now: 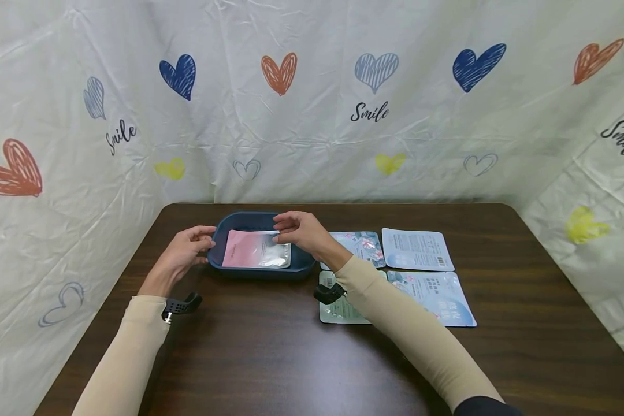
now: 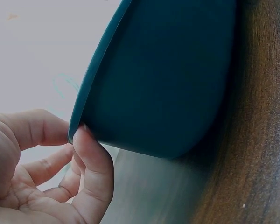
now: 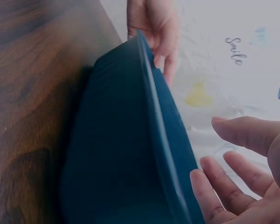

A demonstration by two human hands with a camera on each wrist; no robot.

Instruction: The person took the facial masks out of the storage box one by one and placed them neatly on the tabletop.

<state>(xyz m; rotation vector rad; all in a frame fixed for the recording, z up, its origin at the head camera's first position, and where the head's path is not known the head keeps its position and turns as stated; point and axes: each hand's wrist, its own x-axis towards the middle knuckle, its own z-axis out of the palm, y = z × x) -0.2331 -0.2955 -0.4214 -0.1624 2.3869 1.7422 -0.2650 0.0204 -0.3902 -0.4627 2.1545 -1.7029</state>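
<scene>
A dark blue plastic bin [image 1: 265, 274] stands on the table, and a flat pink-and-silver sachet [image 1: 247, 248] lies inside it. My left hand [image 1: 184, 251] is at the bin's left end. In the left wrist view, the thumb and a finger of that hand [image 2: 51, 172] pinch the rim of the bin [image 2: 158, 79]. Over the bin's right part is my right hand [image 1: 309, 234], covering some of its far rim. Seen from the right wrist, this hand [image 3: 252, 172] has its thumb and fingers apart with nothing between them, close by the bin's rim [image 3: 165, 140].
Several flat sachets lie right of the bin: a floral blue one [image 1: 361, 245], a white one [image 1: 416, 249], a light blue one [image 1: 442, 294] and a pale green one [image 1: 338, 312]. My right forearm crosses over some. A heart-printed cloth [image 1: 312, 144] hangs behind the brown table [image 1: 249, 346].
</scene>
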